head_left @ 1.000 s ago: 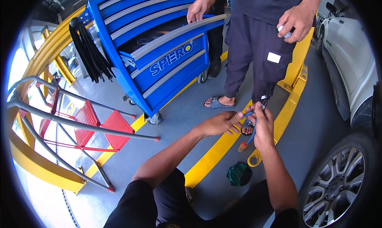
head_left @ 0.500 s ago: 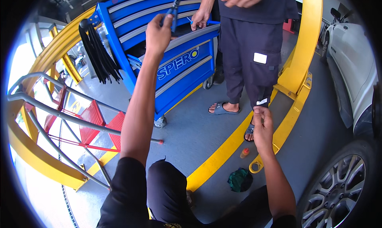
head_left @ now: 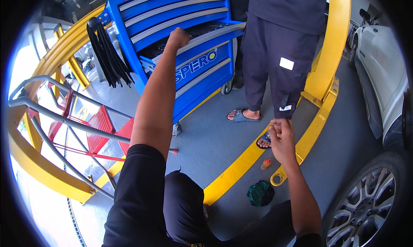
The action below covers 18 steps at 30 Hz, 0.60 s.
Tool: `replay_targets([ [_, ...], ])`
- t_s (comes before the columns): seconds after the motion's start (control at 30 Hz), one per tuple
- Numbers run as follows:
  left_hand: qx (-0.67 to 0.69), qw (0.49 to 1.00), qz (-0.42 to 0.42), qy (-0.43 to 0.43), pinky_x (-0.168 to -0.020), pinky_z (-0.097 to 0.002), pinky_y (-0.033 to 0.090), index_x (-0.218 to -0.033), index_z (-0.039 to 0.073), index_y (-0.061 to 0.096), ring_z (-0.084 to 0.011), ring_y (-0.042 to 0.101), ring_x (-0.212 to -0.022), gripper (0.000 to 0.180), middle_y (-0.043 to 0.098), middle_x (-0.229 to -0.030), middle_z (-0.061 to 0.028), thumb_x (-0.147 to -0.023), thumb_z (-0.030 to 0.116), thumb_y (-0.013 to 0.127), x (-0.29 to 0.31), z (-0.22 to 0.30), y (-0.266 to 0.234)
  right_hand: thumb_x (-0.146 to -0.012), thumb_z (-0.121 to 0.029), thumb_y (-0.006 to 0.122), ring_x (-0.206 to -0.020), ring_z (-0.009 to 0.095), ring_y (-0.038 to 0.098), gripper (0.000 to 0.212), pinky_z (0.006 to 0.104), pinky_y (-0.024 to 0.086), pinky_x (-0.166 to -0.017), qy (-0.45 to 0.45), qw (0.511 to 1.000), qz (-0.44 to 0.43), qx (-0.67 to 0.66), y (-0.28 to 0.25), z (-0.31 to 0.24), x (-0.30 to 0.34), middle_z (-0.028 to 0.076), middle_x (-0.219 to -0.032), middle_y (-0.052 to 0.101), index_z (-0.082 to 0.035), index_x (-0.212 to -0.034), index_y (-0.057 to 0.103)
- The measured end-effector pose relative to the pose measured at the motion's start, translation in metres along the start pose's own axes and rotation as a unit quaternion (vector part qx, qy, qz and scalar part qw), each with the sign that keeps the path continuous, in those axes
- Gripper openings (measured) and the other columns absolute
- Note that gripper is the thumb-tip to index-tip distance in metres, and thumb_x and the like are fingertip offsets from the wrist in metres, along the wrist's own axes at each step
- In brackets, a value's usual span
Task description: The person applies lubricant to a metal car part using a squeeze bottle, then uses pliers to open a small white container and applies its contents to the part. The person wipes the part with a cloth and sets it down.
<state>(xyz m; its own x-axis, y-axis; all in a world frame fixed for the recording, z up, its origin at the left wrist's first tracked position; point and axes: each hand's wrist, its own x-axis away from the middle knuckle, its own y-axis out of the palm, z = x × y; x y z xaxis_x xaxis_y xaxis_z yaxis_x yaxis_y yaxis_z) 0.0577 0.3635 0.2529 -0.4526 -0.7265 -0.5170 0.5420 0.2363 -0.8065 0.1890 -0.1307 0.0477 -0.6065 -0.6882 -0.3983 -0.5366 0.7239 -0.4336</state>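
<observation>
My left hand [head_left: 179, 37] reaches over the pulled-out drawer [head_left: 202, 38] of a blue tool cabinet [head_left: 170, 18]. Its fingers are curled, and what they may hold is hidden behind the hand. Dark contents and a few small tools lie in the drawer. My right hand [head_left: 282, 134] is raised at the right, above the floor and in front of a co-worker's lower trouser leg. Its thumb and fingers are pinched together; I cannot make out anything between them.
A co-worker in dark trousers [head_left: 271, 62] and sandals stands beside the cabinet. A red-stepped ladder [head_left: 101, 125] is at left, a yellow lift arm [head_left: 320, 122] at right. A small bottle [head_left: 266, 164] and green cloth [head_left: 260, 193] lie nearby. A white car [head_left: 378, 66] and wheel [head_left: 363, 208] border the right.
My left hand has gone down to the drawer; the pliers it held up are no longer visible. The co-worker's hands have left the view. My right hand stays pinched, slightly lower.
</observation>
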Motion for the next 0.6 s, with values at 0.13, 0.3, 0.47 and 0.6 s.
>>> replay_targets([
  [0.13,0.218,0.969,0.057,-0.101,-0.089,-0.0463,0.065,-0.116,0.005,0.08,-0.0397,0.074,-0.111,0.038,0.077,-0.115,-0.0239,-0.094,0.035,0.076,0.008,0.027,-0.019,-0.099,-0.009,0.069,-0.114,0.033,0.063,0.022,0.0427,0.052,-0.095,-0.029,0.999,0.01,0.024,0.009,-0.001,0.0,0.016,-0.12,0.057,-0.001,-0.118,0.062],
  [0.3,0.334,0.927,0.166,-0.025,-0.08,-0.0329,0.058,-0.127,0.001,0.075,-0.0275,0.075,-0.097,0.047,0.077,-0.109,-0.0137,-0.099,0.038,0.072,0.002,0.121,-0.061,-0.098,-0.009,0.07,-0.112,0.036,0.062,0.023,0.0436,0.053,-0.094,-0.076,0.993,0.005,0.086,0.028,0.007,-0.003,0.018,-0.12,0.057,-0.001,-0.118,0.061],
  [0.47,0.495,0.858,0.129,0.057,-0.086,-0.0413,0.05,-0.128,-0.003,0.063,-0.0243,0.064,-0.104,0.037,0.068,-0.111,-0.0138,-0.104,0.026,0.065,-0.05,0.183,-0.101,-0.097,-0.008,0.07,-0.113,0.039,0.061,0.024,0.0443,0.053,-0.093,-0.093,0.993,-0.016,0.072,0.048,0.0,-0.004,0.02,-0.12,0.056,0.0,-0.117,0.059],
  [0.6,0.625,0.756,0.186,0.057,-0.06,-0.0373,0.046,-0.098,0.004,0.071,-0.0186,0.057,-0.064,0.01,0.065,-0.075,-0.0056,-0.096,0.012,0.066,-0.043,0.228,-0.111,-0.096,-0.008,0.071,-0.112,0.04,0.061,0.025,0.0463,0.053,-0.095,-0.137,0.986,-0.011,0.093,0.046,0.006,-0.006,0.021,-0.119,0.056,0.0,-0.116,0.059],
])
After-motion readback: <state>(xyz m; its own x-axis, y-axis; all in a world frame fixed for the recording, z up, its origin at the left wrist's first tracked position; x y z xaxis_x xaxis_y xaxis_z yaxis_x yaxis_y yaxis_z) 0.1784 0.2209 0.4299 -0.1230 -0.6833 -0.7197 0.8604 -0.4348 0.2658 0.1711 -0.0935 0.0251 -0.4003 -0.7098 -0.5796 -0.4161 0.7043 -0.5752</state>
